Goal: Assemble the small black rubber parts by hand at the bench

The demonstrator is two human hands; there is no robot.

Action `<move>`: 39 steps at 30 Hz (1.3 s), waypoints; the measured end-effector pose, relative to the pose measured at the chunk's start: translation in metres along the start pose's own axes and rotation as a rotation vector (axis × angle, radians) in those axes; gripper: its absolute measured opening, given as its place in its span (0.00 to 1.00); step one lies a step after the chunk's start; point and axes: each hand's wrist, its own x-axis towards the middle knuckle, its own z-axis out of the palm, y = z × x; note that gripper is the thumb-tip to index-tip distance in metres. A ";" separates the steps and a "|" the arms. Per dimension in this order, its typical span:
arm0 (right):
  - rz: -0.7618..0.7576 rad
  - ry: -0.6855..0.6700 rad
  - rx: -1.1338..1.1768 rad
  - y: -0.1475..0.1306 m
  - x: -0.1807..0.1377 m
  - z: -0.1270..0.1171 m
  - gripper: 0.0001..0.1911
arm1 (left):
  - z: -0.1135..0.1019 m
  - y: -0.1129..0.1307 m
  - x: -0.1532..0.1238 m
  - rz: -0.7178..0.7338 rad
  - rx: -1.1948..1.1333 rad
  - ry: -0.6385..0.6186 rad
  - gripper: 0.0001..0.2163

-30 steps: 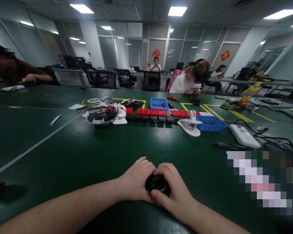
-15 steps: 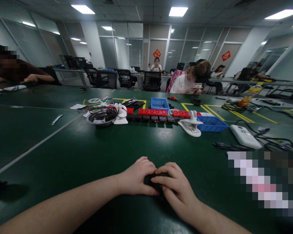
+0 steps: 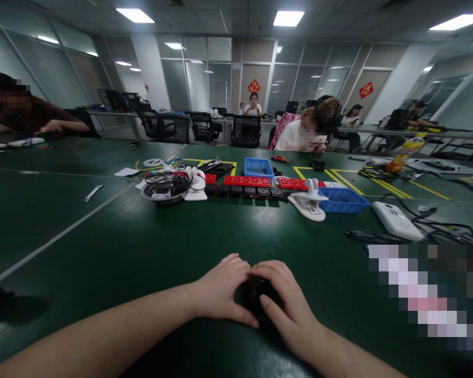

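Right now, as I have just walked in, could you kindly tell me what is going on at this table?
The person's right hand holds a small black object, while the left hand curves close around its other side. The fingers hide much of it. Farther back on the green table are red strips, a metal bowl and a blue bin.

Glass partitions (image 3: pixel 197 81), bright ceiling lights (image 3: pixel 288 19)
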 end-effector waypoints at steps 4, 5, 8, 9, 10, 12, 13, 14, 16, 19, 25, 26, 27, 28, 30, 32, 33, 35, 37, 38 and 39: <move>0.074 0.037 -0.051 0.001 -0.001 0.005 0.14 | 0.006 0.011 0.000 -0.070 0.049 0.067 0.29; 0.097 0.046 -0.069 0.001 -0.001 0.006 0.14 | 0.007 0.013 0.000 -0.088 0.065 0.079 0.29; 0.161 0.049 -0.119 0.001 -0.001 0.008 0.11 | 0.010 0.019 0.000 -0.140 0.114 0.116 0.27; 0.177 0.045 -0.136 0.000 -0.001 0.009 0.10 | 0.011 0.020 0.000 -0.155 0.127 0.129 0.25; 0.187 0.040 -0.151 0.000 0.000 0.009 0.10 | 0.011 0.021 -0.001 -0.167 0.138 0.139 0.23; 0.192 0.035 -0.172 -0.001 0.001 0.009 0.09 | 0.011 0.020 -0.001 -0.175 0.146 0.149 0.19; 0.189 0.034 -0.178 -0.002 0.002 0.009 0.09 | 0.011 0.020 -0.001 -0.170 0.146 0.149 0.17; 0.182 0.034 -0.178 -0.002 0.002 0.009 0.09 | 0.011 0.019 -0.001 -0.163 0.144 0.150 0.16; 0.160 0.030 -0.168 -0.003 0.003 0.008 0.08 | 0.010 0.017 -0.001 -0.145 0.129 0.148 0.15; 0.104 0.010 -0.126 -0.003 0.004 0.006 0.07 | 0.006 0.011 0.000 -0.090 0.071 0.123 0.15; 0.005 -0.020 -0.078 -0.007 0.000 0.003 0.17 | -0.003 -0.002 0.002 0.064 0.020 0.029 0.14; -0.009 -0.026 -0.075 -0.008 0.000 0.002 0.17 | -0.004 -0.003 0.003 0.083 0.017 0.027 0.14; -0.023 -0.036 -0.069 -0.008 0.000 0.001 0.18 | -0.005 -0.004 0.002 0.097 0.014 0.027 0.14; -0.041 -0.045 -0.061 -0.009 0.000 0.000 0.18 | -0.005 -0.005 0.002 0.106 0.011 0.026 0.14; -0.076 -0.055 -0.048 -0.009 0.002 -0.002 0.19 | -0.005 -0.005 0.002 0.106 0.005 0.023 0.14; -0.106 -0.059 -0.032 -0.008 0.003 -0.003 0.19 | -0.005 -0.005 0.001 0.096 -0.002 0.022 0.15; -0.117 -0.059 -0.021 -0.008 0.004 -0.003 0.19 | -0.005 -0.006 0.001 0.093 -0.005 0.023 0.16; -0.130 -0.062 0.003 -0.008 0.004 -0.002 0.18 | -0.005 -0.006 0.001 0.093 -0.009 0.025 0.16; -0.134 -0.059 0.013 -0.007 0.002 -0.002 0.17 | -0.005 -0.007 0.000 0.095 -0.001 0.026 0.17; -0.129 -0.054 0.014 -0.007 0.001 -0.002 0.16 | -0.005 -0.007 0.000 0.097 0.007 0.025 0.19; -0.118 -0.046 0.013 -0.007 0.000 -0.001 0.16 | -0.005 -0.006 0.001 0.098 0.017 0.022 0.21</move>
